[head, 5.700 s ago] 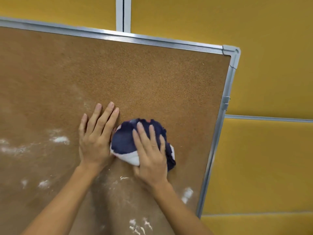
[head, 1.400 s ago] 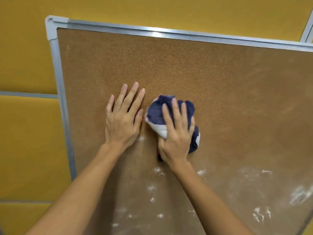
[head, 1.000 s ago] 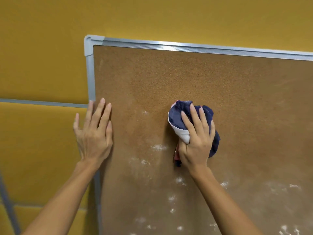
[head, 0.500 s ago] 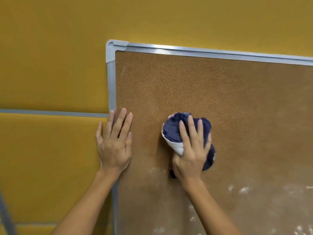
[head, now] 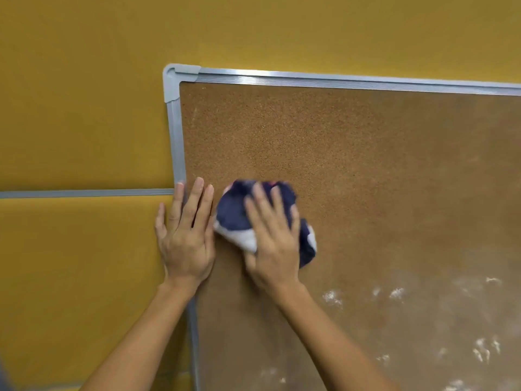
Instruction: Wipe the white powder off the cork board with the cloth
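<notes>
The cork board (head: 352, 153) hangs upright on the wall in a silver frame (head: 176, 142), and its top left corner is in view. My right hand (head: 275, 249) presses a bunched dark blue and white cloth (head: 234, 213) flat against the cork near the left edge, fingers spread straight over it. My left hand (head: 186, 241) lies flat and open beside it, across the frame's left rail and the wall. White powder (head: 332, 297) speckles the lower right of the board, with more powder flecks (head: 485, 351) further right. The upper cork looks clean.
A yellow padded wall (head: 84, 108) surrounds the board. A grey horizontal strip (head: 84, 193) runs along the wall and meets the frame's left rail at the height of my left fingertips.
My right hand has slid the cloth left and a little down towards the left rail. My left hand has stayed on the rail. My view has shifted left.
</notes>
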The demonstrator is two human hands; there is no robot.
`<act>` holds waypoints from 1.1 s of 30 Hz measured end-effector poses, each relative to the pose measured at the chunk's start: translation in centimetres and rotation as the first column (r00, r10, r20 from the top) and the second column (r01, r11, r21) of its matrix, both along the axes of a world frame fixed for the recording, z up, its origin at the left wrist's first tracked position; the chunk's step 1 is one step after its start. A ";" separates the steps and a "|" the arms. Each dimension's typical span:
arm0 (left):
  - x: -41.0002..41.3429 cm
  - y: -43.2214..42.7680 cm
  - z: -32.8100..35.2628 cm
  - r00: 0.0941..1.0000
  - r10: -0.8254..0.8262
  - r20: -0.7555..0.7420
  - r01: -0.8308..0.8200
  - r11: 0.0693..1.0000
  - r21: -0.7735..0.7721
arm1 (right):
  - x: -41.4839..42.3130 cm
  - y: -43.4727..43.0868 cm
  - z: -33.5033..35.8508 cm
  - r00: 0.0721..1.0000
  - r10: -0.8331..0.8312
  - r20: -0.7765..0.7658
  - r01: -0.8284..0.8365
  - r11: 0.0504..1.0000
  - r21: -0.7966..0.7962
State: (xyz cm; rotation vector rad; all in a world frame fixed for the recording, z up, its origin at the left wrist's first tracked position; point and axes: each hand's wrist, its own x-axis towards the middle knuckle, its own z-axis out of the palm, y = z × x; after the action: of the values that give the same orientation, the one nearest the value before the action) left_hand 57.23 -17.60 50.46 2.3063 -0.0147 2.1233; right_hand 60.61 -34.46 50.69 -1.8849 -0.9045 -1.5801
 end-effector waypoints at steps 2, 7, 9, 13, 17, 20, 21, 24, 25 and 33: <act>-0.1 0.2 0.0 0.998 0.064 0.017 -0.065 0.998 0.021 | 0.0 -0.9 -4.7 0.999 0.023 0.041 -0.014 0.977 -0.212; -1.1 -0.1 0.1 0.996 0.073 -0.043 -0.072 0.997 0.022 | 1.1 -4.7 -7.2 0.990 -0.105 -0.097 0.116 0.987 0.115; -1.3 0.0 0.0 0.996 0.066 -0.066 -0.064 0.998 0.026 | 0.9 -2.6 -4.3 0.979 -0.110 -0.174 0.158 0.944 0.291; -0.7 0.5 -0.2 0.997 0.053 -0.056 -0.050 0.997 0.054 | -1.0 1.3 -5.0 0.997 -0.005 -0.082 0.005 1.000 0.004; -0.4 0.5 -0.4 0.998 -0.021 -0.051 0.022 0.999 0.027 | -0.4 -4.2 -12.9 0.996 -0.060 -0.067 0.039 0.962 -0.271; -0.5 0.2 -0.4 0.998 -0.026 -0.050 0.026 1.000 0.011 | 0.4 -7.4 -12.4 0.977 -0.189 -0.102 0.171 0.972 -0.163; -0.4 0.1 -0.4 0.999 -0.009 -0.047 0.010 1.000 0.017 | 0.5 -7.0 -11.3 0.970 -0.214 -0.116 0.205 0.975 -0.083; -0.2 0.2 -0.3 0.996 0.072 -0.050 -0.068 0.995 0.075 | 0.0 -2.5 -8.8 0.977 -0.170 -0.132 0.180 0.981 0.071; -0.1 0.1 -0.3 0.994 0.095 -0.045 -0.090 0.991 0.100 | -0.2 -1.0 -8.9 0.984 -0.148 -0.100 0.152 0.988 0.036; -1.4 -2.5 -8.6 0.991 -0.060 -0.121 0.080 0.983 0.168 | 0.4 -6.5 -16.0 0.979 -0.196 -0.054 0.188 0.975 -0.122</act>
State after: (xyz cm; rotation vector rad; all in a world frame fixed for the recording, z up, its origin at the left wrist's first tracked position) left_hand 55.84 -20.10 41.87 2.4775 -0.2862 2.0265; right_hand 61.03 -40.99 34.68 -2.1489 -0.8225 -1.5950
